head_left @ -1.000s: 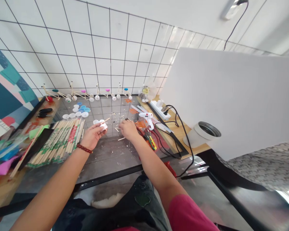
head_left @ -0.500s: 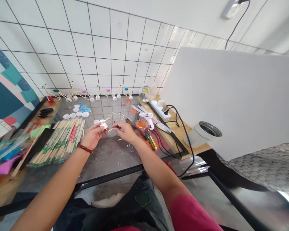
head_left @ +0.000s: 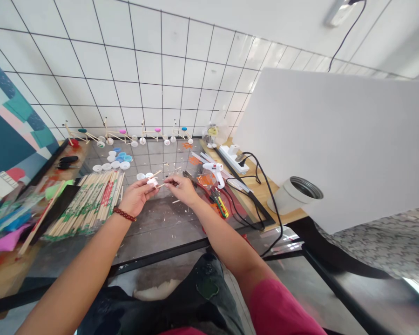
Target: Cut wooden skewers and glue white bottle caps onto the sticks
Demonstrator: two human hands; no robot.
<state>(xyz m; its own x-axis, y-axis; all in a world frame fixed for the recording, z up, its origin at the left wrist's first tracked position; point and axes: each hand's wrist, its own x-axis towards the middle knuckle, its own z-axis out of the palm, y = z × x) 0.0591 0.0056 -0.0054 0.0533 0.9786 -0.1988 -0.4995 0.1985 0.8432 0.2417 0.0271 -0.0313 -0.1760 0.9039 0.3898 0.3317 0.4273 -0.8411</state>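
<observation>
Wooden stick (head_left: 161,185) in right hand (head_left: 182,188)

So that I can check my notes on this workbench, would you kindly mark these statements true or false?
1. The left hand holds a small white piece. True.
2. The red bead bracelet is on the right wrist. False: it is on the left wrist.
3. The hot glue gun is in the right hand. False: it stands apart, to that hand's right; the hand pinches a thin wooden stick.
4. Bundled wooden chopsticks lie left of the left hand. True.
</observation>
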